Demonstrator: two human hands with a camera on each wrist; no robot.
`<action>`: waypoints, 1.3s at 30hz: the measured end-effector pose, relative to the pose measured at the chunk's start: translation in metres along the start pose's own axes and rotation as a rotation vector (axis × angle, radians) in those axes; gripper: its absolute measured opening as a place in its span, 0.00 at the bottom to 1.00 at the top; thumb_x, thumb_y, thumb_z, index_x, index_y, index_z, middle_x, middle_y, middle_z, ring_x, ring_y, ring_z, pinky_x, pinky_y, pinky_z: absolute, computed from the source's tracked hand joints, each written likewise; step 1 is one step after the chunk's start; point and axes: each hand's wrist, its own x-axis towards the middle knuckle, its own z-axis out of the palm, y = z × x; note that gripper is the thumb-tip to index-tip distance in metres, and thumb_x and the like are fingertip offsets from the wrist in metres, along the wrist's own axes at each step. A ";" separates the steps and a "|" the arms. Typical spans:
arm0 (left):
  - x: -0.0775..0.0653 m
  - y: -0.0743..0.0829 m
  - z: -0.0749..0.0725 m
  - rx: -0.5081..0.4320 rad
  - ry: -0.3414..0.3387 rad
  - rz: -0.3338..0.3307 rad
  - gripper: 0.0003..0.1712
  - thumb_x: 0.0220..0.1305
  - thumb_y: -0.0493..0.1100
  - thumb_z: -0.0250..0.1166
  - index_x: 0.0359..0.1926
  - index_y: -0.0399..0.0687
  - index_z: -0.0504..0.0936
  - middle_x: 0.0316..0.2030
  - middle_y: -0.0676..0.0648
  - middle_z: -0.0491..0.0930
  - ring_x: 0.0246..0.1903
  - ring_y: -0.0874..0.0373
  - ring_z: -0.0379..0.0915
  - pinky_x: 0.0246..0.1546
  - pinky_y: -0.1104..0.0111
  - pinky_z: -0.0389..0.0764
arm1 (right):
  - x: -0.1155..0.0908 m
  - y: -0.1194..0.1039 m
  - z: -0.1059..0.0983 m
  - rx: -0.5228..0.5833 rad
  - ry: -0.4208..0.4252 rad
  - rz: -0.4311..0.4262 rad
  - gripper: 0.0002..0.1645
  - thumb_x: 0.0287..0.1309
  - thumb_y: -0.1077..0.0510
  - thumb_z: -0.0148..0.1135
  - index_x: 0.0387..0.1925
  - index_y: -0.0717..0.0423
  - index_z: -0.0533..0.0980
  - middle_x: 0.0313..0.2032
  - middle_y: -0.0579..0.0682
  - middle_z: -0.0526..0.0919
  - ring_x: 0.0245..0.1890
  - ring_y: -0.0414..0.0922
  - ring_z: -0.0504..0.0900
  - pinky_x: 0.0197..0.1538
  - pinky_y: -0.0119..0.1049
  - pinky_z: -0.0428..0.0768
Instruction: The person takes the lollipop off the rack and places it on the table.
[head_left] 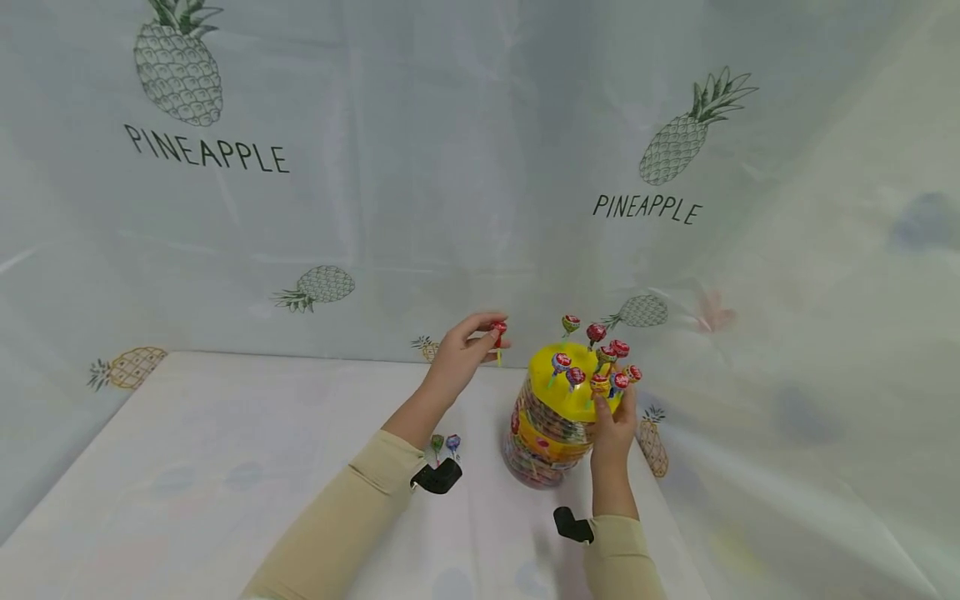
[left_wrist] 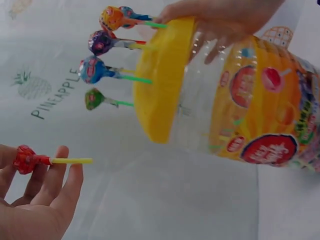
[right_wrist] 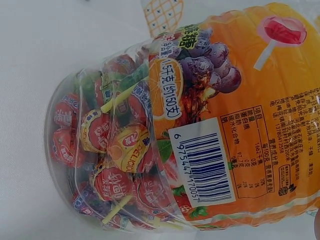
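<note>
My left hand (head_left: 456,357) pinches a lollipop (head_left: 498,331) in a red wrapper by its head, left of the jar. In the left wrist view its yellow stick (left_wrist: 72,161) points toward the jar, apart from it. A clear plastic jar (head_left: 546,446) with a yellow lid (head_left: 546,373) stands on the table. Several wrapped lollipops stick up out of the lid, such as a green one (left_wrist: 94,99) and a purple one (left_wrist: 100,43). My right hand (head_left: 615,437) grips the jar's right side just under the lid. Through the jar's lower wall, more lollipops (right_wrist: 117,147) show.
Two lollipops, one green (head_left: 437,443) and one blue (head_left: 453,442), lie on the white table (head_left: 247,433) close to my left wrist. A pale curtain (head_left: 450,167) printed with pineapples hangs behind the table and along its right side.
</note>
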 end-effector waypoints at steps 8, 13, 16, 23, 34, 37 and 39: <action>-0.039 -0.029 -0.014 0.046 0.030 -0.115 0.25 0.66 0.31 0.61 0.63 0.53 0.76 0.54 0.44 0.72 0.48 0.50 0.80 0.48 0.61 0.80 | -0.001 -0.001 0.002 0.014 -0.013 0.000 0.33 0.68 0.55 0.59 0.72 0.44 0.63 0.66 0.44 0.62 0.63 0.44 0.65 0.56 0.24 0.72; -0.059 -0.052 -0.022 0.070 0.085 -0.182 0.29 0.63 0.26 0.60 0.64 0.51 0.75 0.54 0.43 0.72 0.47 0.49 0.80 0.45 0.63 0.81 | 0.000 -0.001 0.002 0.041 -0.032 -0.026 0.34 0.68 0.59 0.57 0.73 0.52 0.59 0.70 0.48 0.56 0.66 0.45 0.62 0.59 0.25 0.69; -0.069 -0.064 -0.027 0.066 0.130 -0.209 0.29 0.63 0.25 0.59 0.63 0.48 0.75 0.53 0.41 0.72 0.45 0.48 0.81 0.42 0.64 0.82 | 0.001 0.000 0.000 0.022 -0.029 -0.009 0.36 0.68 0.57 0.58 0.74 0.52 0.58 0.70 0.49 0.57 0.66 0.45 0.62 0.59 0.25 0.70; -0.087 -0.092 -0.042 0.105 0.241 -0.268 0.28 0.58 0.27 0.67 0.59 0.47 0.78 0.50 0.40 0.74 0.41 0.49 0.82 0.36 0.64 0.82 | 0.004 0.002 -0.004 -0.023 0.008 0.022 0.36 0.67 0.52 0.60 0.73 0.47 0.60 0.68 0.48 0.62 0.64 0.45 0.65 0.57 0.24 0.71; -0.126 -0.142 -0.080 0.081 0.395 -0.372 0.29 0.57 0.24 0.66 0.61 0.41 0.76 0.51 0.34 0.72 0.39 0.50 0.81 0.34 0.67 0.83 | 0.003 0.004 -0.004 -0.027 0.026 0.087 0.38 0.65 0.49 0.61 0.73 0.43 0.60 0.66 0.47 0.65 0.61 0.45 0.67 0.52 0.24 0.74; -0.134 -0.152 -0.091 0.162 0.403 -0.390 0.29 0.57 0.25 0.66 0.61 0.42 0.77 0.50 0.35 0.74 0.40 0.50 0.81 0.33 0.68 0.83 | 0.002 0.003 -0.004 -0.041 0.034 0.101 0.39 0.65 0.49 0.61 0.74 0.44 0.58 0.66 0.48 0.65 0.62 0.45 0.66 0.55 0.25 0.73; -0.137 -0.159 -0.099 0.232 0.400 -0.397 0.29 0.57 0.25 0.67 0.60 0.43 0.77 0.47 0.37 0.76 0.39 0.51 0.81 0.32 0.69 0.82 | 0.002 0.003 -0.004 -0.052 0.034 0.099 0.40 0.65 0.49 0.61 0.74 0.45 0.58 0.68 0.49 0.64 0.65 0.46 0.64 0.58 0.26 0.70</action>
